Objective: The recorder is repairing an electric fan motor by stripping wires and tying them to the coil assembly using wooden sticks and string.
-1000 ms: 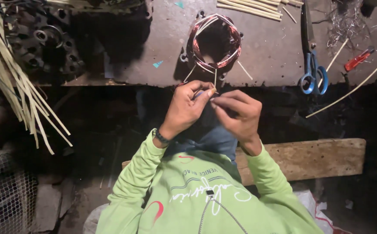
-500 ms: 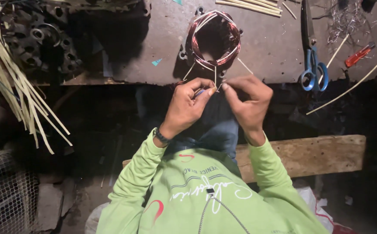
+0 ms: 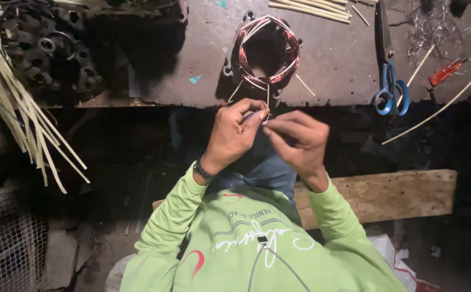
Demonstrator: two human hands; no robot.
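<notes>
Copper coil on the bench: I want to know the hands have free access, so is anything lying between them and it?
Nothing visible does. The left hand and right hand pinch thin wire leads hanging from the copper coil; the scissors lie off to the side.

A worn metal bench [image 3: 333,65] carried a copper coil [image 3: 268,51] near its front edge; blue scissors [image 3: 389,81] lay to one side; a red screwdriver [image 3: 447,71] sat beyond; pale sticks [image 3: 311,8] rested along the back; 1 dark casting [image 3: 51,48] stood opposite.
</notes>
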